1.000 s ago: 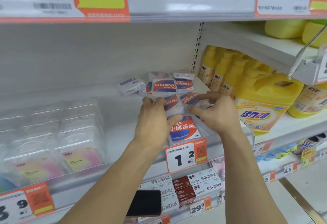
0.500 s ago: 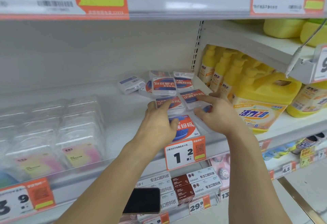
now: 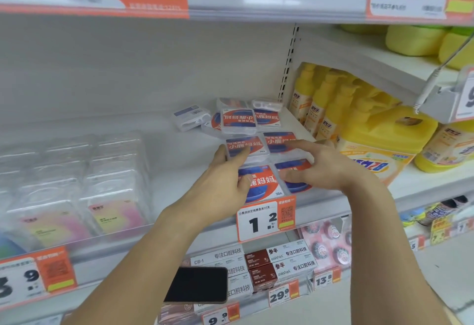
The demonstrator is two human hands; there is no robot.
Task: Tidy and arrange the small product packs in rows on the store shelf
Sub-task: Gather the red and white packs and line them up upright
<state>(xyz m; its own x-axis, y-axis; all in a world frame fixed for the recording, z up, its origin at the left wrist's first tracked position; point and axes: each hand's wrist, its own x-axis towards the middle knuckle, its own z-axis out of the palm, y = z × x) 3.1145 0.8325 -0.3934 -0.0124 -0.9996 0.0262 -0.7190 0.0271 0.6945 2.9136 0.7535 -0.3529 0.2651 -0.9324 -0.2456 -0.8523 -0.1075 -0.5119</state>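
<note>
A phone (image 3: 196, 285) is lying nearest the viewer, on the shelf below the price tag (image 3: 265, 218) marked 1.2, with boxed goods (image 3: 279, 260) just to its right. Directly above the tag, the front pack (image 3: 260, 183) is sitting at the shelf (image 3: 179, 186) edge, and a second front pack (image 3: 295, 176) is lying beside it on the right, partly hidden. The left hand (image 3: 223, 186) is reaching in left of the tag, fingers stretched and slightly spread, fingertips touching the left pack (image 3: 247, 146) of the next row back; whether it is gripping that pack cannot be told. The right hand (image 3: 323, 165) is hovering above the tag's right side, fingers loosely bent and apart, over the right pack (image 3: 280, 141) of that same row; contact cannot be told. Farther back from the tag, more packs (image 3: 239, 119) are lying in a loose cluster, one upside down, and a clear pack (image 3: 191, 118) is lying askew to their left. Yellow jugs (image 3: 384, 134) are standing right of the tag; clear boxes (image 3: 77, 183) are stacked well to its left.
</note>
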